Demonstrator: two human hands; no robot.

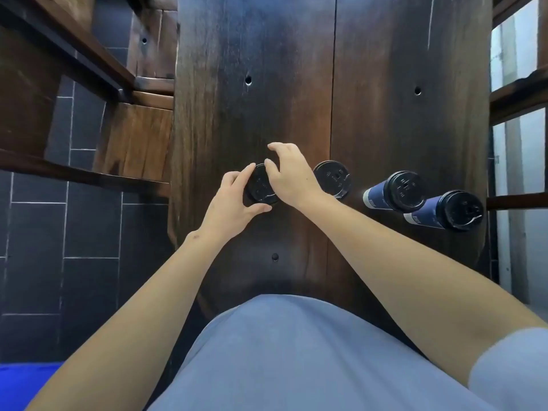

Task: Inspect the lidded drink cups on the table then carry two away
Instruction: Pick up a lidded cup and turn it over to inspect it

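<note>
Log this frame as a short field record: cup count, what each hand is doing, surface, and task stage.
cups: four black-lidded drink cups in a row; second, third, dark blue-walled, fourth
handled cup: leftmost black-lidded cup, standing on the table
left hand: grips that cup's lid edge
right hand: fingers curled over the lid's far side
surface: dark wooden plank table
stage: inspecting; none carried yet

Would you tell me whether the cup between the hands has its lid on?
Lid on: a black lid covers the cup, gripped by the left hand and right hand.
</note>
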